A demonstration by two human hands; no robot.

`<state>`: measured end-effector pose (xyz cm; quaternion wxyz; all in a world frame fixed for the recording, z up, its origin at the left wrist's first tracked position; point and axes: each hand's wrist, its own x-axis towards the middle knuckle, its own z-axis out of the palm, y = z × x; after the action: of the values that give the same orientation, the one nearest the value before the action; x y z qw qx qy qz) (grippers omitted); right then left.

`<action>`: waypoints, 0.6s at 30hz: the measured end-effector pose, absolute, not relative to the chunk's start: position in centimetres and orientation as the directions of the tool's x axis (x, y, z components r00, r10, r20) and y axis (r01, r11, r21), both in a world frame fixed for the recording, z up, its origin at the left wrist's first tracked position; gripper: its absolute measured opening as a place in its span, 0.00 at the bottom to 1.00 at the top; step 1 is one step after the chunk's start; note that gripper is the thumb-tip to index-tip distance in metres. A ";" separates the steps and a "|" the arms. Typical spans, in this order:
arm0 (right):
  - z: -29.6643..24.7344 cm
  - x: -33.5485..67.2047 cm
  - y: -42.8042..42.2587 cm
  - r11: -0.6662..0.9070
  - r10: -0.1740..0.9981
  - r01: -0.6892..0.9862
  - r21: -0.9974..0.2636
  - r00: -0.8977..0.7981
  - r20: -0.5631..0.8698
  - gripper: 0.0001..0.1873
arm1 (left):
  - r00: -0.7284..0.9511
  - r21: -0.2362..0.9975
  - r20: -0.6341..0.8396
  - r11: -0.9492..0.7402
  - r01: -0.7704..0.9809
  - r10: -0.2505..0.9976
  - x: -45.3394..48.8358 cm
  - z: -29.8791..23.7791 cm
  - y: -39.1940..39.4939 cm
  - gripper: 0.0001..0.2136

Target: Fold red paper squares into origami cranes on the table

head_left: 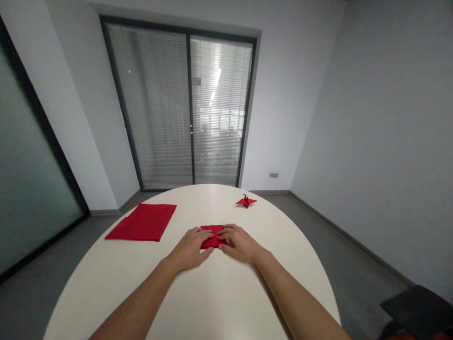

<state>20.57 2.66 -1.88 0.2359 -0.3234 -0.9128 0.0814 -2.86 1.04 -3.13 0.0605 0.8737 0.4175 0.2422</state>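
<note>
A small folded piece of red paper (212, 230) lies on the white oval table (212, 293) in front of me. My left hand (191, 248) rests on its left part, fingers laid flat and pressing down. My right hand (239, 242) covers its right part the same way, fingers stretched toward the left hand. Both hands touch the paper and nearly meet over it. Part of the paper is hidden under the fingers.
A stack of flat red paper sheets (143, 222) lies at the table's left far side. A finished red paper crane (246, 201) stands at the far right. A glass door with blinds (184, 108) is behind the table; a dark object (417, 309) sits at lower right.
</note>
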 end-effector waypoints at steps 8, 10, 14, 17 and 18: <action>-1.9 20.4 2.7 0.799 0.601 0.526 -0.292 -0.690 0.403 0.12 | 0.498 0.380 0.359 -0.612 0.694 0.789 -3.3 -2.8 0.8 0.18; -1.7 20.3 2.6 0.803 0.596 0.519 -0.292 -0.692 0.407 0.12 | 0.489 0.397 0.355 -0.602 0.693 0.797 -3.3 -2.8 0.9 0.17; -1.5 20.2 2.5 0.809 0.588 0.509 -0.293 -0.704 0.400 0.10 | 0.494 0.405 0.345 -0.602 0.688 0.798 -3.4 -2.6 0.9 0.15; -1.5 20.2 2.5 0.807 0.590 0.511 -0.296 -0.708 0.388 0.10 | 0.506 0.395 0.351 -0.614 0.683 0.788 -3.5 -2.5 0.9 0.15; -1.5 20.2 2.5 0.804 0.595 0.516 -0.296 -0.705 0.386 0.10 | 0.508 0.393 0.356 -0.619 0.680 0.784 -3.5 -2.5 0.9 0.15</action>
<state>20.21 2.55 -1.55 0.2374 -0.3021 -0.9195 0.0829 -3.49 0.89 -2.47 0.1017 0.8625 0.4243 0.2564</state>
